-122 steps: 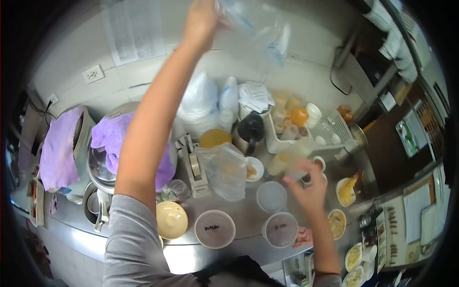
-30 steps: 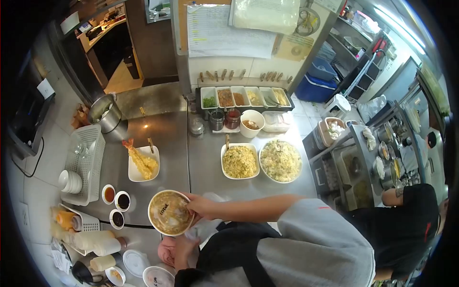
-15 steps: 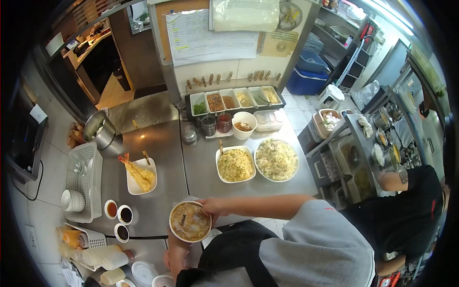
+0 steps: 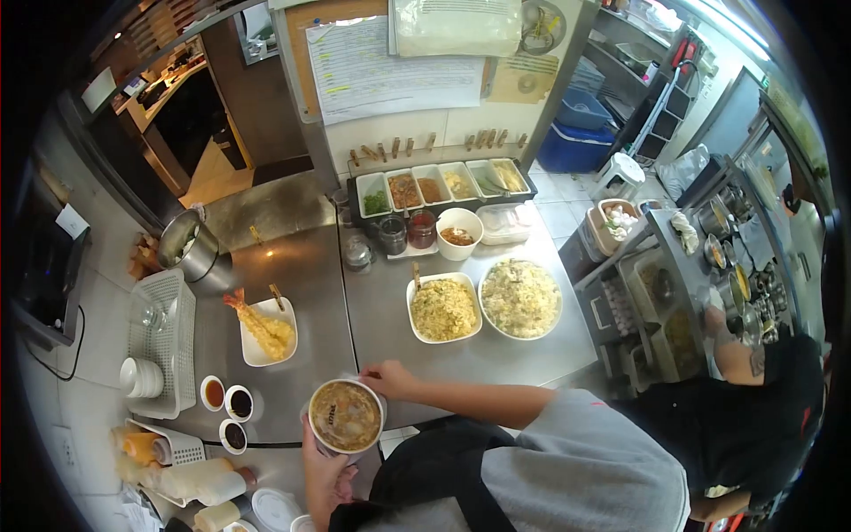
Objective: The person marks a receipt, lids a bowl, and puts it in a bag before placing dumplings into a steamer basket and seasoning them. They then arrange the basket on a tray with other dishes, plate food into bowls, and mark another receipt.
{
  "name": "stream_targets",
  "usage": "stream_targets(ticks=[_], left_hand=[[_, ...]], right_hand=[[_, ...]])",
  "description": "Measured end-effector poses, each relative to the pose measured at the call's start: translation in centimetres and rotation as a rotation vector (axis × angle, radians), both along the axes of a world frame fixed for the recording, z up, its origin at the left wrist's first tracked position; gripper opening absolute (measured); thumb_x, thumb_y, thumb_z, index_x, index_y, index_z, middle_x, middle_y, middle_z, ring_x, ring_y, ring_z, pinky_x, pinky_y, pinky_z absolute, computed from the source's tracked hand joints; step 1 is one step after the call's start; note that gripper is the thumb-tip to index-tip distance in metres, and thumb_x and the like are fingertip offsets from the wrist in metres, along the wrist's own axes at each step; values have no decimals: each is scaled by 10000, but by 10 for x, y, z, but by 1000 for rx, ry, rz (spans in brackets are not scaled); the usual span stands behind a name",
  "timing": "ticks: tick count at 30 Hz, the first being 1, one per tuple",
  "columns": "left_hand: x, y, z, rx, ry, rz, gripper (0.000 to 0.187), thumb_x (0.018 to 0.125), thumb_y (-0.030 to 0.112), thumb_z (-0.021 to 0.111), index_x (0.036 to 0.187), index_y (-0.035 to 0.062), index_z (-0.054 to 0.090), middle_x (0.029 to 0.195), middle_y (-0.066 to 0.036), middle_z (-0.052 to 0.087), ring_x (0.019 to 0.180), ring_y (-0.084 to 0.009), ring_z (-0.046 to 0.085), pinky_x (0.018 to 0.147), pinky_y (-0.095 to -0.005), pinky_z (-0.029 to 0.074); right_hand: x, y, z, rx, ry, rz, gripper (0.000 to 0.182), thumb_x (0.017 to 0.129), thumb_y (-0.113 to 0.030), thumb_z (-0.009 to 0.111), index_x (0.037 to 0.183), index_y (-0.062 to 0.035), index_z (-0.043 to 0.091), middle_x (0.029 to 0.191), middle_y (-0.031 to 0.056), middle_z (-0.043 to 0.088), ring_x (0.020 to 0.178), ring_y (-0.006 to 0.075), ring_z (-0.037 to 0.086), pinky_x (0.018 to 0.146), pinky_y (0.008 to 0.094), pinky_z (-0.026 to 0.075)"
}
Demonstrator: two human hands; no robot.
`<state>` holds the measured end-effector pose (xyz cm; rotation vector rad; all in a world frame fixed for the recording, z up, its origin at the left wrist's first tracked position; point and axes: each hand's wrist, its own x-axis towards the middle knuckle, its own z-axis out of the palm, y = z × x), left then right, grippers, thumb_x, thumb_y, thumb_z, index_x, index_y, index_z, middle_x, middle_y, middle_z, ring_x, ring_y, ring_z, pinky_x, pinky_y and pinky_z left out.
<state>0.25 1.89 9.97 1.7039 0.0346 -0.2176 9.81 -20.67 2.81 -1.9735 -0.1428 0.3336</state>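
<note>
A round takeaway bowl [image 4: 346, 417] with a clear lid and dark marks on it holds brownish food. My left hand [image 4: 326, 459] is closed around the bowl's near left side. At the far right rim, my right hand [image 4: 388, 379] has its fingers pinched together at the lid's edge. To the left are three small sauce cups, with dark sauce in the nearest one [image 4: 233, 435]. Beyond them, fried shrimp tempura [image 4: 266, 332] lies in a white square dish [image 4: 288, 312].
Fried rice fills a square bowl [image 4: 443, 308] and a round bowl [image 4: 521, 300]. Behind stand a topping tray [image 4: 359, 206], dark jars and a white cup [image 4: 459, 223]. A white basket [image 4: 182, 355] and squeeze bottles [image 4: 220, 489] line the left. A co-worker [image 4: 736, 417] stands at right.
The lidded bowl has tilted or turned slightly in my hands. My right hand has shifted from gripping its side to the far rim. My left hand shows more along the near side.
</note>
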Motion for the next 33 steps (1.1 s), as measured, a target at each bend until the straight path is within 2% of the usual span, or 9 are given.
stream_targets(ticks=[4,6,10,12,18,22,25,30,33], left_hand=[[-7,-1,26,150,25,28,943,593,-77,611,1451,10,230,1412,-177,374,1251,-271,434,1040,-353,355],[-3,1,27,341,-129,-15,932,602,-69,609,1450,5,230,1442,-184,332,1272,-260,412,1033,-338,362],[6,-15,53,512,-237,-24,917,610,-103,570,1454,8,228,1484,-184,269,1314,-268,366,1034,-329,361],[4,-27,84,325,-123,76,940,591,-122,578,1456,15,235,1481,-169,289,1337,-250,339,1074,-330,296],[-14,-14,78,174,-211,172,912,568,-190,459,1439,33,308,1502,-142,277,1375,-230,278,1098,-320,243],[-25,-3,66,212,-295,229,793,622,-155,429,1400,-15,359,1487,-185,289,1375,-259,280,1105,-354,243],[-30,17,71,10,-178,279,776,620,-186,375,1367,15,438,1399,-147,450,1281,-204,429,951,-244,413],[-40,19,104,153,-55,388,684,674,-148,452,1337,20,472,1348,-148,502,1077,-173,564,804,-246,476],[-52,51,109,373,-217,441,609,779,92,610,1363,63,441,1264,-131,561,970,-184,619,748,-273,512]], right_hand=[[-2,0,60,188,110,-77,208,895,-230,604,955,-41,668,783,103,674,695,194,633,637,318,487],[-5,9,69,266,-7,-112,195,898,-201,596,942,-26,669,766,121,668,689,217,633,642,323,491],[10,35,92,102,-470,76,221,780,-174,680,955,-47,633,889,122,641,788,282,633,685,375,504],[16,45,99,-57,-874,86,249,718,-130,675,947,-63,605,900,113,604,823,308,619,694,397,507],[31,36,106,-262,-473,234,257,638,-93,703,857,-94,569,967,145,594,822,346,598,729,451,486],[26,-2,127,-334,-329,347,76,680,-48,616,731,-66,562,789,134,597,765,346,606,658,445,478],[15,-8,176,-249,-432,336,44,687,-32,585,684,-58,550,728,129,586,732,340,605,631,437,475],[14,-8,217,-233,-478,383,70,638,0,592,650,-56,553,719,131,594,720,342,605,622,431,477],[20,-23,224,-162,-684,270,78,676,-1,575,700,-53,522,707,120,543,687,333,578,596,422,459]])
